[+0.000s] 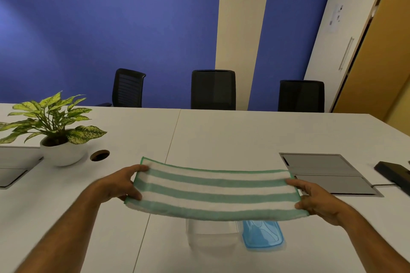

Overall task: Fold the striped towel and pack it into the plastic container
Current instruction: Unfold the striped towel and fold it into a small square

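Green-striped towel (pixel 213 193), seemingly folded, between 2 hands.

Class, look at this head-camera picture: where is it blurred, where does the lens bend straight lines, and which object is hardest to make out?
Head view: the left hand and forearm are smeared by motion; the door and wall stripes lean from wide-angle distortion; the clear plastic container nearly vanishes against the white table, half hidden by the striped towel.
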`<state>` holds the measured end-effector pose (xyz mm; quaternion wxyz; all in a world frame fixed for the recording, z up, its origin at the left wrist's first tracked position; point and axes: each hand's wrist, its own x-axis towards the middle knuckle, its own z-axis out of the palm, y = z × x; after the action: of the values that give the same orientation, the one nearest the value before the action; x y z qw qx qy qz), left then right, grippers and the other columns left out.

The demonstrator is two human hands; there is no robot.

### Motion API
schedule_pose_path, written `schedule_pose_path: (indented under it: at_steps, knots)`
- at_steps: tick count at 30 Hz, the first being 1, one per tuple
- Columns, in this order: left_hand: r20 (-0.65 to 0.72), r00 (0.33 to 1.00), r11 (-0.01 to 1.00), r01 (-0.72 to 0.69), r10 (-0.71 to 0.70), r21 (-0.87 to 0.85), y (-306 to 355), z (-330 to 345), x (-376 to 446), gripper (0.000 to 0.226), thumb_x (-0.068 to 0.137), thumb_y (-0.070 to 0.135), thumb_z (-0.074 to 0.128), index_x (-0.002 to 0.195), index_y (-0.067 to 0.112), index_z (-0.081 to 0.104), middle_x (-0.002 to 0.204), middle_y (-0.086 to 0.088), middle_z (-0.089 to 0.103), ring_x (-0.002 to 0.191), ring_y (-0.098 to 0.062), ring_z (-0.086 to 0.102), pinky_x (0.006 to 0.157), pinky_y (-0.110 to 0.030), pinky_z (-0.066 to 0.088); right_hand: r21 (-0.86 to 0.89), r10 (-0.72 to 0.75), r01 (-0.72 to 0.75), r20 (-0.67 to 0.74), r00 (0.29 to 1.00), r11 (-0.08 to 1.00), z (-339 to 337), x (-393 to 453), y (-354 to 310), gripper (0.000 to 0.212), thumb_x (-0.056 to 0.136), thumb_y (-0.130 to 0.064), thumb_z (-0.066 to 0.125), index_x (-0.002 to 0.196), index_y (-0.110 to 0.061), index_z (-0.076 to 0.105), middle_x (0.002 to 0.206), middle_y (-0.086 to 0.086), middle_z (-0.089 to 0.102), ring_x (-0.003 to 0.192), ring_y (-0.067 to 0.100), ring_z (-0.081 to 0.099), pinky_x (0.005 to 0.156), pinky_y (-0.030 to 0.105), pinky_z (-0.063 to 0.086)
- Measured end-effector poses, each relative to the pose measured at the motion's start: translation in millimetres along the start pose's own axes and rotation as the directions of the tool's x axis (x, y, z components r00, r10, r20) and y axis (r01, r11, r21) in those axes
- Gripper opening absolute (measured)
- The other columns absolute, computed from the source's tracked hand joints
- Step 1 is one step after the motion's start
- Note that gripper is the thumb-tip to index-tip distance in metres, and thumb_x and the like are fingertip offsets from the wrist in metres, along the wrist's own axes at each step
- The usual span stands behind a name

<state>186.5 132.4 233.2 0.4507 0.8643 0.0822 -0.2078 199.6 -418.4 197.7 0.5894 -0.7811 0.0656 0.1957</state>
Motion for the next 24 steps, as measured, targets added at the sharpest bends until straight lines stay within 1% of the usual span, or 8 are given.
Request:
schedule_pose_path:
  at_steps: [3,7,11,14,16,18,21,24]
  knots:
    - [-0.005,1.0,1.0,-0.002,0.002,-0.002,5.3,1.2,1.2,0.089,0.071,-0.011,0.077,0.143,0.029,0.042,0.1,-0.007,0.052,0.087,-0.025,0.06,0.058,-0.028,0.058,-0.004,-0.019,0.018,-0.014,1.0,1.0,4.0,-0.4,-9.8,0.073,0.079,0.023,0.054,0.137,-0.02,0.05,0.119,0.008,0.06,0.094,0.026,0.061,0.074,0.042,0.054]
    - [-0.014,0.999,0.999,-0.037,0.037,0.019,20.9,4.8,3.3,0.089,0.072,-0.012,0.074,0.144,0.026,0.04,0.101,-0.003,0.05,0.087,-0.023,0.058,0.057,-0.025,0.057,0.007,-0.066,0.066,-0.017,0.998,0.998,13.0,1.7,-30.2,0.075,0.078,0.025,0.05,0.139,-0.019,0.047,0.127,0.005,0.053,0.096,0.025,0.059,0.07,0.04,0.053]
    - [-0.028,0.996,0.996,-0.087,0.087,0.006,42.8,14.3,7.3,0.086,0.075,-0.013,0.069,0.145,0.024,0.039,0.108,-0.006,0.049,0.087,-0.022,0.057,0.054,-0.021,0.055,0.006,-0.12,0.121,-0.022,0.992,0.993,30.7,8.4,-50.6,0.084,0.068,0.016,0.059,0.143,-0.019,0.044,0.135,0.008,0.049,0.094,0.027,0.058,0.07,0.042,0.052]
    - [-0.04,0.99,0.99,-0.138,0.137,-0.012,61.6,25.6,11.2,0.084,0.076,-0.014,0.066,0.146,0.023,0.038,0.116,-0.011,0.049,0.091,-0.023,0.058,0.055,-0.021,0.055,-0.006,-0.168,0.167,-0.013,0.986,0.986,47.7,12.2,-68.3,0.082,0.075,0.022,0.055,0.144,-0.019,0.041,0.128,0.006,0.052,0.093,0.025,0.058,0.065,0.036,0.052]
    - [-0.046,0.985,0.986,-0.167,0.166,-0.01,75.7,36.4,12.8,0.084,0.077,-0.012,0.066,0.147,0.023,0.037,0.119,-0.013,0.049,0.092,-0.024,0.058,0.055,-0.022,0.054,-0.032,-0.193,0.193,0.002,0.981,0.981,60.9,13.6,-80.8,0.081,0.077,0.024,0.051,0.145,-0.018,0.04,0.13,0.007,0.051,0.091,0.024,0.058,0.063,0.034,0.051]
    - [-0.052,0.981,0.982,-0.188,0.188,-0.003,89.7,49.4,13.6,0.085,0.076,-0.011,0.065,0.148,0.022,0.035,0.127,-0.012,0.047,0.096,-0.025,0.059,0.056,-0.022,0.055,-0.068,-0.209,0.21,0.018,0.978,0.975,75.5,14.5,-92.3,0.083,0.077,0.024,0.051,0.147,-0.018,0.038,0.128,0.008,0.052,0.088,0.024,0.058,0.064,0.034,0.052]
    - [-0.049,0.975,0.976,-0.216,0.216,0.01,109.1,71.1,12.9,0.086,0.076,-0.009,0.064,0.149,0.022,0.031,0.131,-0.009,0.043,0.103,-0.027,0.059,0.062,-0.025,0.057,-0.132,-0.224,0.23,0.056,0.973,0.964,99.0,13.7,-107.1,0.084,0.077,0.024,0.052,0.148,-0.018,0.034,0.111,0.004,0.056,0.085,0.025,0.06,0.064,0.036,0.053]
    - [-0.045,0.972,0.973,-0.23,0.23,0.013,125.7,90.7,11.6,0.088,0.076,-0.009,0.065,0.15,0.023,0.029,0.137,-0.009,0.042,0.107,-0.028,0.058,0.065,-0.026,0.058,-0.189,-0.237,0.25,0.09,0.967,0.95,122.2,12.8,-118.2,0.087,0.077,0.022,0.054,0.15,-0.019,0.03,0.105,0.006,0.057,0.083,0.027,0.061,0.066,0.039,0.055]
